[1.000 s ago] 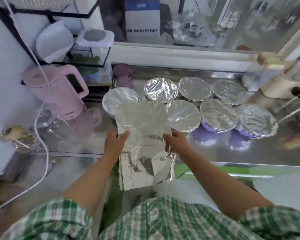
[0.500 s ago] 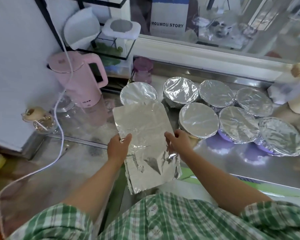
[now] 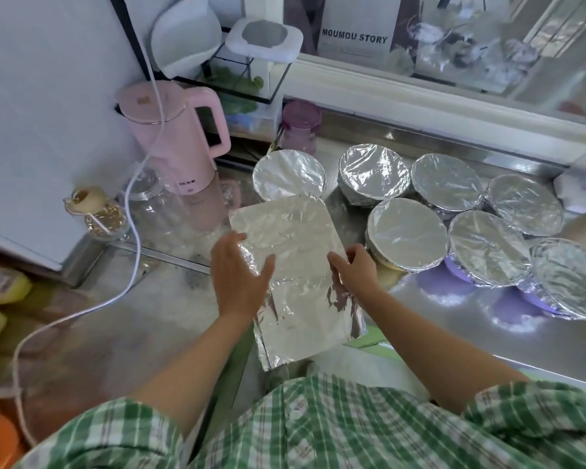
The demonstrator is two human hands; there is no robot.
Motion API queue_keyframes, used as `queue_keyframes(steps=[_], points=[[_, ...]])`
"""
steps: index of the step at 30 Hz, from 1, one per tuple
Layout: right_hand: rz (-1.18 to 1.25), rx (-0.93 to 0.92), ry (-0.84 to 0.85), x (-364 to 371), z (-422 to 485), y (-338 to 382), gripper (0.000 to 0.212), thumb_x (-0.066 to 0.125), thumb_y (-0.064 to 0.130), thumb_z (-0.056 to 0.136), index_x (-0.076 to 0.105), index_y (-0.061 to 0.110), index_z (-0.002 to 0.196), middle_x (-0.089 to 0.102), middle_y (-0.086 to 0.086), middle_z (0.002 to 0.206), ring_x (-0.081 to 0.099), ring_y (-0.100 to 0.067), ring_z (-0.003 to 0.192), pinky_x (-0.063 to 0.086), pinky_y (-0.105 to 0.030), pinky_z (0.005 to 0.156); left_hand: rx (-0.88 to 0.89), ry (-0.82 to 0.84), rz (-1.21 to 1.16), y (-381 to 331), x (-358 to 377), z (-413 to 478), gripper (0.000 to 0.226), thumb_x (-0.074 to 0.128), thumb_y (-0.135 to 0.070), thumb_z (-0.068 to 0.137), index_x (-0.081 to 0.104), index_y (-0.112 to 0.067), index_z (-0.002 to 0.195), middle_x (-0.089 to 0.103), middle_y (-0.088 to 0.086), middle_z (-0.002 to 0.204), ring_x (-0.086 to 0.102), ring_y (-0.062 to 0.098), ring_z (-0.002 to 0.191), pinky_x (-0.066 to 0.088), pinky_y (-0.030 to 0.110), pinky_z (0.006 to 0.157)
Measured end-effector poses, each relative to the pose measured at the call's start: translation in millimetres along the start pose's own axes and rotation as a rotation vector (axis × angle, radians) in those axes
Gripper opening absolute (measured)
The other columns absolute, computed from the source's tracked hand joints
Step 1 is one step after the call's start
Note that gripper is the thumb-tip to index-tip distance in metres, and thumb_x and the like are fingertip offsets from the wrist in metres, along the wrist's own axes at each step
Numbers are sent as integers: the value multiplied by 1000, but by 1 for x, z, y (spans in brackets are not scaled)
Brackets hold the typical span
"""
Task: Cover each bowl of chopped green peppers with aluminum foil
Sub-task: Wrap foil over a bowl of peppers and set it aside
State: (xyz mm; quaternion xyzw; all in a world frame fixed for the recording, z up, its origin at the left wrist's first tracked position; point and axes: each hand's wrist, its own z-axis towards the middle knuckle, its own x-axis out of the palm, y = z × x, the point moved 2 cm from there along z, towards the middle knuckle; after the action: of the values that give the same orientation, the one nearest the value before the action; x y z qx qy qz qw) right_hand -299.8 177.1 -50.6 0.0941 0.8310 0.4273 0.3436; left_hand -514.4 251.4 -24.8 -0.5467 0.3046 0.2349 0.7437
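Half a second ago the left hand (image 3: 241,275) was pinching the left edge of the foil (image 3: 295,231). Now it is lying flat over that edge, its fingers (image 3: 232,240) stretching out relaxed and its thumb spreading across the sheet. The foil is staying in the middle of the frame. Its far end is reaching the rim of the leftmost bowl, and its crumpled near end is hanging past the front of the surface (image 3: 454,319). Whatever is lying under the sheet is hidden. The right hand (image 3: 356,270) is still gripping the right edge, with its fingers curling round it and its thumb pressing on top.

Counting from the left:
- One white cable (image 3: 138,245) is trailing down the left of the frame.
- One small bottle (image 3: 95,218) is standing beside the cable.
- One pink kettle (image 3: 183,157) is standing at upper left.
- One purple jar (image 3: 300,130) is sitting just behind the leftmost bowl.
- Two hands are working one piece of foil; whether it is a single layer cannot be told.
- Seven bowls (image 3: 406,233) are running from centre to right, every one already wearing a foil cover. Four are forming the back row and three the front row, with neighbours crowding close together.
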Motion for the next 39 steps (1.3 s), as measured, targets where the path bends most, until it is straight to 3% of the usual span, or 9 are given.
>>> queue_keyframes(steps=[3, 6, 8, 10, 12, 16, 22, 28, 39], points=[[-90, -95, -83, -2, -6, 4, 37, 68, 34, 86, 49, 13, 110, 60, -10, 109, 59, -25, 94, 50, -41, 86, 257, 350, 190, -15, 19, -9, 95, 37, -82, 78, 39, -14, 145, 14, 11, 164, 6, 27, 152, 9, 45, 122], [-349, -580, -316, -8, -18, 18, 46, 57, 32, 90, 50, 6, 127, 51, -13, 130, 47, -27, 120, 39, -39, 101, 334, 550, 375, -22, 32, -15, 131, 11, -100, 63, 5, -10, 158, -22, 11, 163, -24, 26, 149, -4, 49, 123], [-471, -792, -207, -2, -24, 24, 49, 50, 30, 94, 46, 10, 137, 41, -11, 148, 36, -25, 137, 28, -39, 110, 340, 612, 446, -22, 36, -17, 139, 6, -104, 55, -8, -10, 157, -30, 15, 159, -31, 29, 146, -9, 51, 122], [-660, -871, -27, 9, -26, 19, 57, 37, 38, 98, 35, 11, 148, 24, -9, 160, 19, -23, 148, 19, -43, 118, 335, 652, 496, -20, 36, -17, 144, 4, -106, 50, -13, -10, 156, -32, 19, 158, -35, 31, 144, -11, 53, 120], [-798, -846, 71, 16, -23, 10, 68, 19, 49, 97, 21, 11, 154, 9, -7, 163, 3, -22, 151, 11, -44, 122, 332, 670, 530, -16, 36, -17, 149, 2, -107, 44, -16, -10, 155, -33, 21, 157, -37, 33, 143, -13, 54, 120], [-779, -688, 153, 19, -13, -4, 81, 5, 60, 92, 3, 9, 156, -5, -5, 163, -15, -13, 147, -7, -31, 120, 317, 697, 532, -5, 33, -15, 155, 15, -109, 41, -20, -8, 154, -32, 21, 157, -35, 33, 143, -12, 53, 120], [-690, -666, 152, 20, -11, -7, 78, 11, 57, 95, 11, 7, 155, 12, -8, 163, 10, -21, 150, 7, -32, 120, 344, 713, 435, 5, 30, -16, 161, 36, -107, 42, -22, -5, 153, -33, 18, 157, -33, 31, 145, -9, 47, 123], [-571, -647, 171, 18, -13, -4, 75, 18, 56, 96, 17, 9, 154, 24, -9, 159, 22, -23, 146, 21, -40, 119, 388, 733, 410, 9, 27, -15, 158, 36, -107, 44, -13, -7, 156, -29, 19, 159, -27, 32, 148, 3, 52, 123], [-488, -621, 161, 19, -12, -4, 70, 26, 52, 97, 25, 9, 152, 35, -10, 152, 33, -26, 138, 30, -41, 113, 371, 724, 452, 11, 29, -16, 152, 39, -104, 47, -14, -13, 156, -31, 20, 158, -26, 32, 148, -6, 44, 123]])
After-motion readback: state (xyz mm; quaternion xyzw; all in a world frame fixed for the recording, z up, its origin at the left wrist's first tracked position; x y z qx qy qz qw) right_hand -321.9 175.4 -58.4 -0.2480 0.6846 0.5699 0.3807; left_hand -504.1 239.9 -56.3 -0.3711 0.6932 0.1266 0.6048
